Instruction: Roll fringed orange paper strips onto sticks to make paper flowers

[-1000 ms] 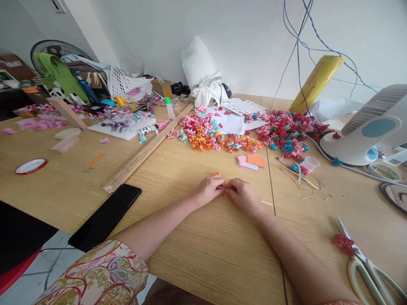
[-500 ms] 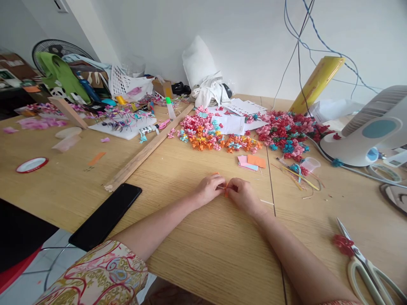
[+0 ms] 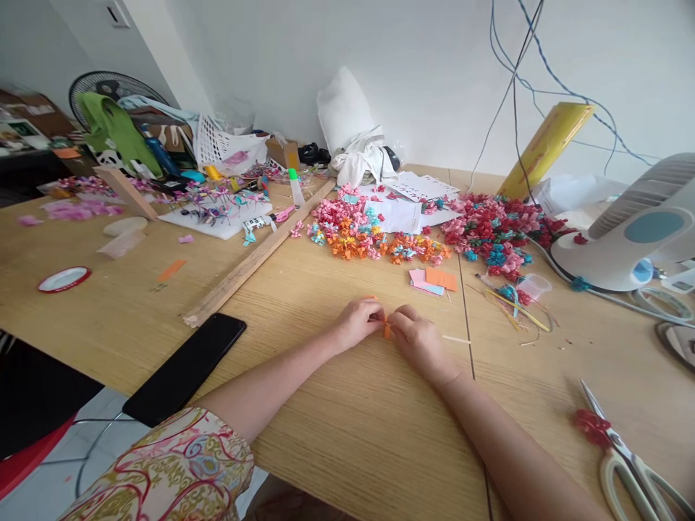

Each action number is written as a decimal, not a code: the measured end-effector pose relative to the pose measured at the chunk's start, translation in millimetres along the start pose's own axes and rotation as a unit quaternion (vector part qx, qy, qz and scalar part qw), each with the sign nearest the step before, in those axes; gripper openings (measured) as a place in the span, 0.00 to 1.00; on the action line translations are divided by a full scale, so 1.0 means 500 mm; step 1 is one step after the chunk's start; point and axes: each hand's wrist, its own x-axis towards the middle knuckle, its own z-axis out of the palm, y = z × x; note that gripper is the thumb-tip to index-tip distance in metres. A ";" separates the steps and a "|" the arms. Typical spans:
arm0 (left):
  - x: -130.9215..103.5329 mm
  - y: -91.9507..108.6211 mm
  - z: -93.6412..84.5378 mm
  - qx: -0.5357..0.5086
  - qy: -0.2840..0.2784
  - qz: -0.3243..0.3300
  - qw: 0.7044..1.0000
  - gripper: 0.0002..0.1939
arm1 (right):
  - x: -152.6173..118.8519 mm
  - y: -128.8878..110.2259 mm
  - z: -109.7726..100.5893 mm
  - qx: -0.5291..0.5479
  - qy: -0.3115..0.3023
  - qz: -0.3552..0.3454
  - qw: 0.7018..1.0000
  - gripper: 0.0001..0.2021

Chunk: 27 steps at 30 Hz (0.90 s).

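Note:
A small orange paper piece (image 3: 386, 330) is between my two hands, above the wooden table (image 3: 337, 405). My left hand (image 3: 355, 323) pinches it from the left with closed fingers. From the right, my right hand (image 3: 420, 340) is closed on the same piece, its fingertips close to those of the left. A thin pale strip (image 3: 456, 339) lies beside my right hand. Orange, pink and blue paper pieces (image 3: 441, 280) rest just beyond the hands. Farther back is a heap of small folded paper flowers (image 3: 352, 224) in pink, orange and blue.
A black phone (image 3: 184, 369) and a long wooden bar (image 3: 260, 260) are to the left. Scissors (image 3: 619, 441) lie at the right front. A white device (image 3: 624, 231) stands at the right back, near red flowers (image 3: 499, 224) and a yellow roll (image 3: 546, 150).
The view has shifted slightly, moving the surroundings a little right and down. My right fingers have moved slightly on the orange piece, and more of it shows below them.

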 end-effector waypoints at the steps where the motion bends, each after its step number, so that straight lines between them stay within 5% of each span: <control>1: 0.000 -0.001 -0.001 -0.006 -0.002 -0.005 1.000 0.04 | -0.001 0.001 -0.001 -0.016 -0.004 -0.014 1.000 0.10; 27: -0.003 0.005 0.005 0.035 0.045 0.021 0.998 0.05 | 0.009 0.016 0.026 0.117 0.059 -0.001 0.991 0.09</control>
